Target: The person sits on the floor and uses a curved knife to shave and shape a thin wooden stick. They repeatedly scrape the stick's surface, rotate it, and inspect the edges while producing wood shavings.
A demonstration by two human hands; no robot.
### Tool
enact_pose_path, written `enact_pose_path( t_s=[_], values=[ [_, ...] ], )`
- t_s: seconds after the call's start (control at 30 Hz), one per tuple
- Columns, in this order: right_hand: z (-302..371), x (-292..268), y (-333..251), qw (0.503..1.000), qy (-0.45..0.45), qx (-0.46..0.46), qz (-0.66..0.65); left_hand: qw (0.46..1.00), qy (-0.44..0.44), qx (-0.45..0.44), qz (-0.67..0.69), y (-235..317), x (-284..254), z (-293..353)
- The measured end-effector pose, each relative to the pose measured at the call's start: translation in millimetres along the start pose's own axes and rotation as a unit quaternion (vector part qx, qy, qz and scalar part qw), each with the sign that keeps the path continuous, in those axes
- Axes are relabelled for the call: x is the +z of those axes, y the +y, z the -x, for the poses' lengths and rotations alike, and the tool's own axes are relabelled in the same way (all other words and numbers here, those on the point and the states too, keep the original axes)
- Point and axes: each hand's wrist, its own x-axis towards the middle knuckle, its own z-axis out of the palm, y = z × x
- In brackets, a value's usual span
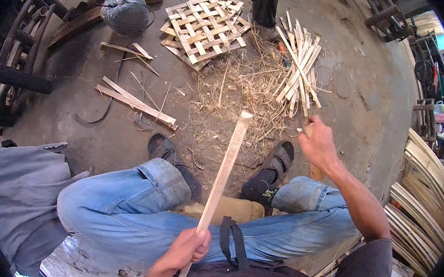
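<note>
My left hand is closed round the lower part of a long, flat, pale wooden strip, which looks like split bamboo. The strip slants up and away over my lap, and its far end has a frayed, lighter tip. Out to the right, my right hand grips a wooden-handled knife; the handle's end shows below the fist, while the blade is barely visible. This hand is apart from the strip, just nearer to me than a heap of cut strips. Curled shavings cover the floor between my feet and that heap.
Woven lattice panels lie stacked ahead, beside a black bag. At the left are loose strips, a grey plastic bag and a wooden beam. Grey cloth lies by my left knee; long strips are piled at right.
</note>
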Motion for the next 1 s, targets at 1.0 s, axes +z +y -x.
enact_pose_path(
  t_s=[1.0],
  values=[
    [24.6, 23.8, -59.2, 0.991, -0.096, -0.09, -0.02, 0.985, 0.109, 0.071, -0.109, 0.1, 16.9, -21.1]
  ],
)
